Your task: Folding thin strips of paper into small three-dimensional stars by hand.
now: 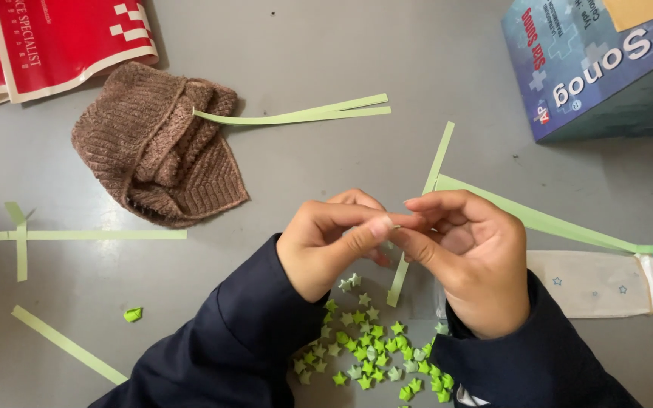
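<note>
Green strip: a pale green paper strip (400, 281) is pinched at the centre of the grey table (304, 159), its loose end hanging down toward the near edge from between the two hands.
Left hand: the left hand (326, 245) comes in from a dark navy sleeve (228, 340); its thumb and forefinger are closed tight on the strip where the hands meet, the other fingers curled in behind.
Right hand: the right hand (474, 261) meets it fingertip to fingertip, fingers bent and pressed shut on the same small fold of paper; the fold itself is too hidden to make out.
Long strip: a second, wider green strip (553, 225) runs from behind the right hand out to the right.
Star pile: just nearer than the hands lies a heap of tiny folded paper stars (368, 351) in light and bright green.
Pouch: under the right wrist, a flat cream fabric pouch (591, 281) with small star marks, blue at its right end.
Knit piece: far left of the hands, a crumpled brown knitted item (156, 143), with two green strips (296, 115) lying against it.
Loose strips: more green strips (77, 235) lie crossed at the left edge.
Far corners: red printed packets (54, 41) top left, a blue carton (598, 64) top right.
</note>
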